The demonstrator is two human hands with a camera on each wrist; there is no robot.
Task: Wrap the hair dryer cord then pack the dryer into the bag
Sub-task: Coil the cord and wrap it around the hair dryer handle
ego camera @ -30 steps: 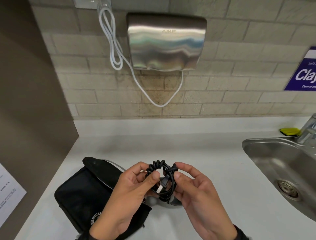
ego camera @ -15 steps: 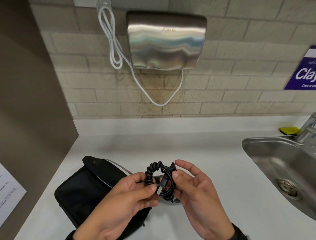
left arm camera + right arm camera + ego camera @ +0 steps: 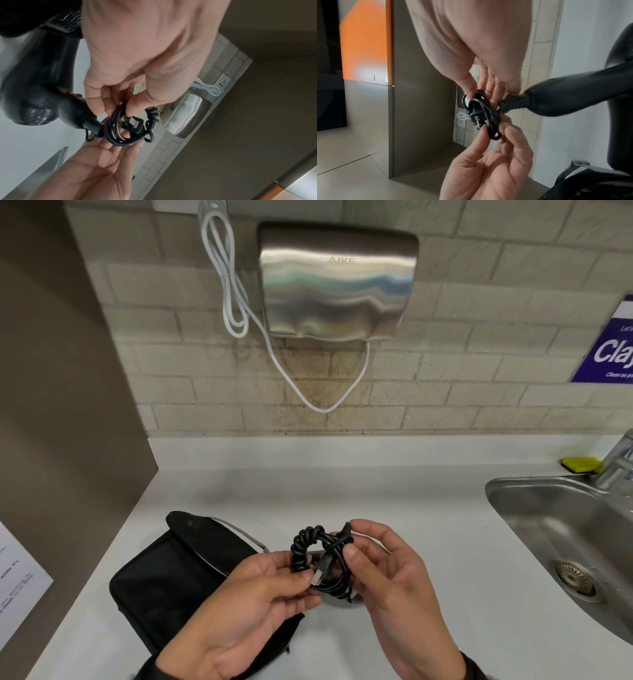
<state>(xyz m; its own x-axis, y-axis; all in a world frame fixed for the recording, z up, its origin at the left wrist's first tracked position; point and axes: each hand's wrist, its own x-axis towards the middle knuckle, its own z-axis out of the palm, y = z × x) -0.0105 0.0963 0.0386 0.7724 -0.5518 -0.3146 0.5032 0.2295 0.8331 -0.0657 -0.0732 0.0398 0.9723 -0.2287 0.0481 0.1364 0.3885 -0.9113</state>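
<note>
While the black cord (image 3: 323, 563) sits coiled in a small bundle above the white counter (image 3: 411, 508), its plug (image 3: 132, 123) tucked in the middle of the loops, the left hand (image 3: 239, 611) pinches the coil's near side between thumb and fingertips and the right hand (image 3: 394, 594) pinches the far side, its other fingers loosely spread. Just beneath the hands lies the black hair dryer (image 3: 42, 81), touching the black bag (image 3: 178, 577) lying open at the left, with a steel sink (image 3: 548, 525) well off to the right and a metal hand dryer (image 3: 337, 282) on the tiled wall
</note>
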